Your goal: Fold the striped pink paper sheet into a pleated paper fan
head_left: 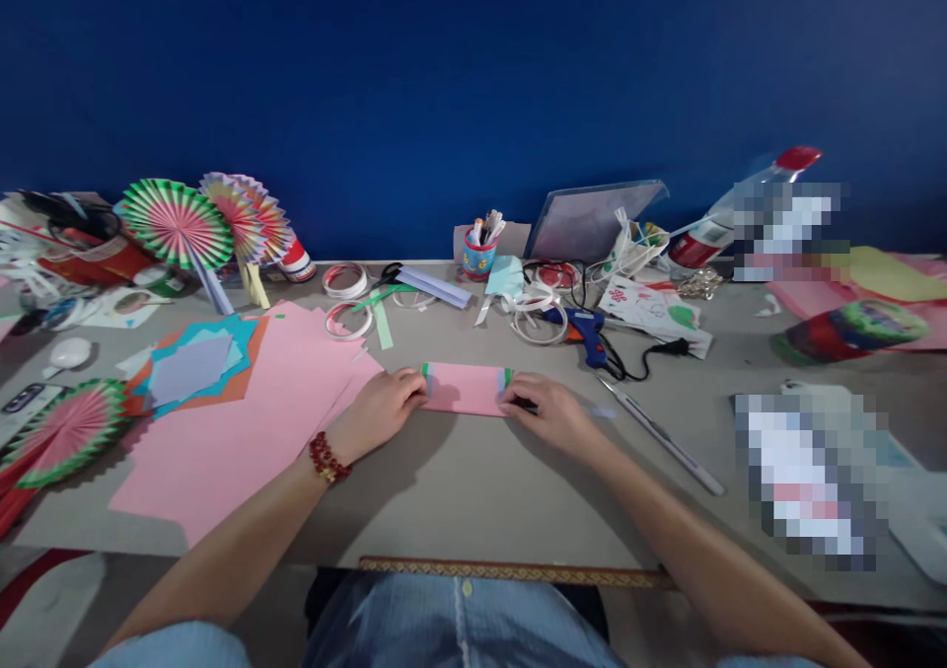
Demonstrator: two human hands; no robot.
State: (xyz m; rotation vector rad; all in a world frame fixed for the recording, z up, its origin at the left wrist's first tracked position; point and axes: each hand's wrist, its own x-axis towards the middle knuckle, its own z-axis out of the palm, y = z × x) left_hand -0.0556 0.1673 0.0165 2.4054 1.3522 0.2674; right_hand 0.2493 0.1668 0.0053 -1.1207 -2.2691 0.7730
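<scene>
A pink paper strip (pixel 468 389) with green and bluish bands at both ends lies across the middle of the grey table. My left hand (pixel 386 408) pinches its left end, the fingers pressed together. At the right end, my right hand (pixel 548 411) has its thumb and fingers closed on the paper. A beaded red bracelet is on my left wrist. Large pink sheets (pixel 258 402) lie beside my left forearm. To the right of my right hand is a grey cutter knife (pixel 666 439).
Pleated paper fans (pixel 178 224) stand at the back left. Tape rolls (pixel 349 320), a pen cup (pixel 479 254) and a blue glue gun (pixel 588 335) sit towards the back. A bottle (pixel 702 244) leans at the back right, and a wooden ruler (pixel 518 571) lies along the front edge.
</scene>
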